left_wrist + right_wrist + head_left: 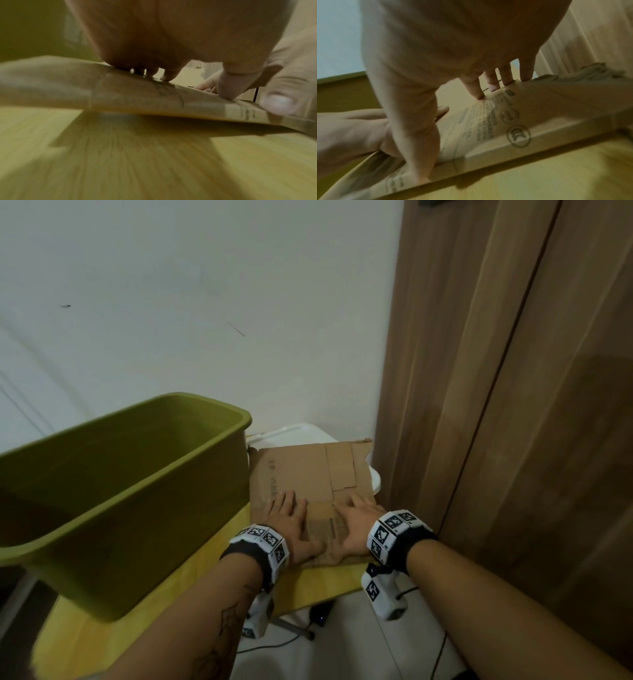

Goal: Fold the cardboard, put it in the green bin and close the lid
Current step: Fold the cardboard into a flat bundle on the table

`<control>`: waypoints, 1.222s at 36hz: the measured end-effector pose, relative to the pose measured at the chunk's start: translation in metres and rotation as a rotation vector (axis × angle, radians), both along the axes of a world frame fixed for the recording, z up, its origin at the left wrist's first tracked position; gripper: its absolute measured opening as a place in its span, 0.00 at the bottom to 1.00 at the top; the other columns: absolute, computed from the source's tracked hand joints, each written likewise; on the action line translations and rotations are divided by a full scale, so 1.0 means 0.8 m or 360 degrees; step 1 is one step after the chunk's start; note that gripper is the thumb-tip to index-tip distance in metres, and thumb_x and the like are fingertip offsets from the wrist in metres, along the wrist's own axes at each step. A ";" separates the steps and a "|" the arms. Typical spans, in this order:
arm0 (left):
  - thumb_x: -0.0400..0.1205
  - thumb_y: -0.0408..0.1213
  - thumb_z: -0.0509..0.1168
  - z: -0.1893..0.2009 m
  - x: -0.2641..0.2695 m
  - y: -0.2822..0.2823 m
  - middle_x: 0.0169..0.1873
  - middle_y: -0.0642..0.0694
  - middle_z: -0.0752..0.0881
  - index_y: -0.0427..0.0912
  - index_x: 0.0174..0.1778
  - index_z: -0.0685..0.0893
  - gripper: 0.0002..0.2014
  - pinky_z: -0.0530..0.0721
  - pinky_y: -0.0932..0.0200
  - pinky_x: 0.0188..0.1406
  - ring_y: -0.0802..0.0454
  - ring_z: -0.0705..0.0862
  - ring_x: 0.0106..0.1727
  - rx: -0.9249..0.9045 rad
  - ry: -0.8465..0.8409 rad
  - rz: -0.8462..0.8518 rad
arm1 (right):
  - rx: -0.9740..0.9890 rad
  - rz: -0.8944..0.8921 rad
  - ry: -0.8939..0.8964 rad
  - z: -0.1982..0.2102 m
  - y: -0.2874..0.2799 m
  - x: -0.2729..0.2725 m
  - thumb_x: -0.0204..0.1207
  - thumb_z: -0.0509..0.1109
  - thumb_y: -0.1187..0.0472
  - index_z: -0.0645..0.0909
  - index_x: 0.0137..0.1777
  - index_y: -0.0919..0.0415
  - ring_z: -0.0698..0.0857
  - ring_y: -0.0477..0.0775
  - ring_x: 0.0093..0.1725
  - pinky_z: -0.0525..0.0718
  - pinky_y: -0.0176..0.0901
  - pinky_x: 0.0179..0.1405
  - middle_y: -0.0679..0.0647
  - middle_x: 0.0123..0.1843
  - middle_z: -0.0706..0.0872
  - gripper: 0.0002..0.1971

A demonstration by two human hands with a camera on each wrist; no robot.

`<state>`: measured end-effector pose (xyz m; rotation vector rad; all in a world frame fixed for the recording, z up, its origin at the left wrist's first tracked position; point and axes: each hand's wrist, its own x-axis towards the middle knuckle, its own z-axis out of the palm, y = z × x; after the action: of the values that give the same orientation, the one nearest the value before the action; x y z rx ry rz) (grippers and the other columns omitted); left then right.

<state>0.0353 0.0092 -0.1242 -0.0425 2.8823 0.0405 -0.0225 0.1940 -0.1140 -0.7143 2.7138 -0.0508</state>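
A flattened brown cardboard [301, 470] with printed text lies on the yellow table [308, 583], to the right of the open green bin [113, 491]. My left hand [291, 518] lies flat on its near left part, fingers straight. Beside it my right hand [359, 518] presses the near right part, fingers spread. In the left wrist view the cardboard [137, 98] arches slightly above the table under my left hand [171, 67]. In the right wrist view my right hand [488, 83] pushes its fingertips down on the printed cardboard [539, 108]. The white bin lid [308, 433] lies under the cardboard's far end.
A white wall stands behind the table. A wooden door [513, 405] rises close on the right. Below the table's near edge are a tiled floor, cables and a small black device [320, 613].
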 end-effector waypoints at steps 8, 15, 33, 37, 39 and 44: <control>0.71 0.76 0.57 0.009 0.025 0.005 0.89 0.42 0.38 0.50 0.89 0.44 0.56 0.40 0.42 0.85 0.41 0.40 0.89 -0.0003 -0.0014 -0.0012 | 0.0156 0.0128 0.0116 -0.009 0.007 0.030 0.56 0.84 0.32 0.48 0.91 0.58 0.59 0.68 0.85 0.64 0.62 0.85 0.61 0.87 0.58 0.71; 0.69 0.76 0.58 0.002 0.050 0.006 0.89 0.44 0.41 0.51 0.89 0.47 0.56 0.48 0.42 0.87 0.42 0.43 0.89 0.0009 0.0035 -0.0047 | 0.0131 0.0217 0.0146 -0.014 0.017 0.045 0.56 0.81 0.29 0.57 0.87 0.59 0.65 0.68 0.80 0.69 0.64 0.81 0.60 0.80 0.63 0.64; 0.69 0.74 0.60 0.003 0.110 0.014 0.85 0.44 0.63 0.49 0.84 0.66 0.50 0.65 0.47 0.82 0.41 0.65 0.83 0.0248 0.0049 0.0054 | 0.0014 0.0156 -0.0026 0.002 0.024 0.095 0.47 0.81 0.33 0.74 0.75 0.53 0.73 0.57 0.70 0.81 0.59 0.70 0.50 0.72 0.69 0.53; 0.66 0.76 0.58 0.005 0.117 0.013 0.76 0.45 0.72 0.50 0.78 0.76 0.48 0.74 0.44 0.74 0.41 0.73 0.74 0.0288 0.0089 0.0069 | -0.0017 0.0160 -0.0073 0.007 0.025 0.098 0.44 0.79 0.32 0.76 0.73 0.53 0.78 0.55 0.64 0.86 0.58 0.63 0.49 0.69 0.74 0.53; 0.65 0.77 0.58 0.003 0.120 0.012 0.71 0.46 0.73 0.51 0.75 0.79 0.47 0.75 0.44 0.72 0.41 0.74 0.71 0.0308 0.0085 0.0072 | -0.0024 0.0168 -0.0110 0.011 0.026 0.100 0.43 0.79 0.34 0.78 0.71 0.52 0.83 0.56 0.59 0.90 0.58 0.57 0.50 0.66 0.79 0.51; 0.67 0.80 0.55 0.012 0.129 0.011 0.68 0.43 0.76 0.55 0.75 0.80 0.46 0.73 0.43 0.73 0.40 0.75 0.70 0.0344 0.0002 0.0078 | -0.0077 0.0067 -0.0227 0.021 0.024 0.106 0.42 0.79 0.40 0.85 0.56 0.52 0.90 0.57 0.39 0.90 0.53 0.34 0.52 0.44 0.90 0.37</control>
<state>0.1383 0.0179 -0.1145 -0.0720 2.8598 0.3601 0.0624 0.2134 -0.0972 -0.7514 2.5688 -0.1519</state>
